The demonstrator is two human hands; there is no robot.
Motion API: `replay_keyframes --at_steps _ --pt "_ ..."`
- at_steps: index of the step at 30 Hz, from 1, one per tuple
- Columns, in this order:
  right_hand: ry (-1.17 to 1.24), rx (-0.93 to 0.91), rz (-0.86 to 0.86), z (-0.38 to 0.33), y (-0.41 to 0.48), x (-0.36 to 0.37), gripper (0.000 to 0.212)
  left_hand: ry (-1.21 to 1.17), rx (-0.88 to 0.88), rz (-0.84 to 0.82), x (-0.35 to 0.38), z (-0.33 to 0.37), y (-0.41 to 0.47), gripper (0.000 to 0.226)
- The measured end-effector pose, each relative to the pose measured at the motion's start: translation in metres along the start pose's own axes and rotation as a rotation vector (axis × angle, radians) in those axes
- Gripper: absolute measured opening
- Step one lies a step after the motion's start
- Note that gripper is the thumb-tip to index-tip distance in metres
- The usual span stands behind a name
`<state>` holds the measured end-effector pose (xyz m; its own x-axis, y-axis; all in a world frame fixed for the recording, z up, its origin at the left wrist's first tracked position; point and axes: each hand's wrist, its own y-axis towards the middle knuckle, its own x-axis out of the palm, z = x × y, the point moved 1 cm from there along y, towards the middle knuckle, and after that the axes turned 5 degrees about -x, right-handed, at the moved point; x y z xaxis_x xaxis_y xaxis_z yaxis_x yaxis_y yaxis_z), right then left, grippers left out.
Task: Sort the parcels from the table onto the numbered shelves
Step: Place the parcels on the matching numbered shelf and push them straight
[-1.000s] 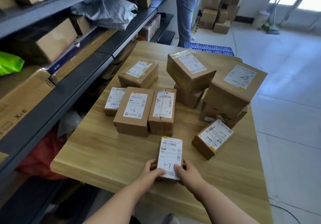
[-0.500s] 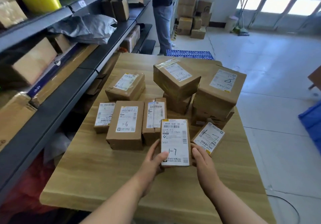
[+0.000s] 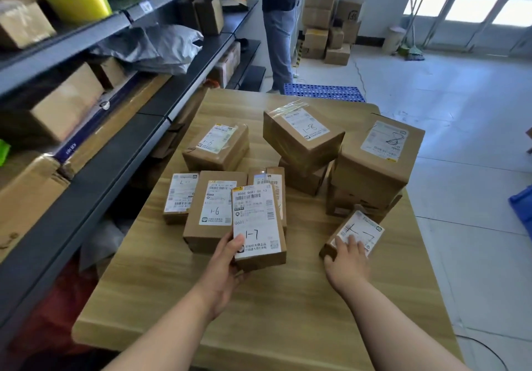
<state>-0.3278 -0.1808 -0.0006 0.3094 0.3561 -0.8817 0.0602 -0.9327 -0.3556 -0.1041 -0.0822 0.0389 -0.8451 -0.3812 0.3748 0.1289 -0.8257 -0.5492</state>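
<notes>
While the sort is under way, a person's left hand (image 3: 227, 258) grips a small brown cardboard parcel (image 3: 257, 226) with a white label marked "1-7". The thumb is on the label and the fingers are beneath, holding it just above the near half of the light wooden table (image 3: 273, 313). It is tilted label-up toward the wearer, apparently so the shelf number can be read. Its long axis runs from the table's near edge toward the far edge, barcode end farthest.

At the table's right side, the right hand (image 3: 347, 261) closes over the near corner of a second small brown labelled box (image 3: 362, 232), fingers on top and thumb against the side. That box lies on the table, skewed toward the far right corner, and is probably next to be lifted. A flat brown carton marked "1-6" (image 3: 214, 209) sits at the table's middle. Dark metal shelves (image 3: 95, 175), the destination, run along the table's left side.
</notes>
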Motion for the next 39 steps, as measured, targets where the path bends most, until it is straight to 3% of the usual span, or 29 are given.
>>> replay_keyframes --at_steps 6,12,16,22,28,34,39 --pt "-0.143 -0.131 0.000 -0.008 -0.018 0.012 0.063 0.000 -0.010 0.006 -0.010 0.007 0.003 0.060" --pt "-0.110 -0.333 -0.024 -0.011 -0.037 0.020 0.052 -0.012 -0.050 -0.034 -0.016 0.009 0.008 0.054" --pt "-0.002 -0.215 0.093 -0.016 -0.039 0.021 0.053 -0.030 -0.062 -0.020 -0.021 0.017 0.012 0.049" --pt "0.212 0.173 0.058 -0.030 -0.025 0.025 0.093 -0.029 -0.091 0.011 -0.035 0.033 0.017 0.022" --pt "0.215 0.245 0.069 -0.038 -0.023 0.031 0.103 0.106 -0.113 0.042 -0.035 0.046 0.031 0.015" --pt "0.339 0.263 0.142 -0.047 -0.027 0.019 0.097 0.425 -0.185 0.125 -0.023 0.070 0.050 0.050" --pt "0.365 0.188 0.198 -0.060 -0.029 0.008 0.093 0.351 -0.165 0.211 -0.026 0.093 0.070 0.057"
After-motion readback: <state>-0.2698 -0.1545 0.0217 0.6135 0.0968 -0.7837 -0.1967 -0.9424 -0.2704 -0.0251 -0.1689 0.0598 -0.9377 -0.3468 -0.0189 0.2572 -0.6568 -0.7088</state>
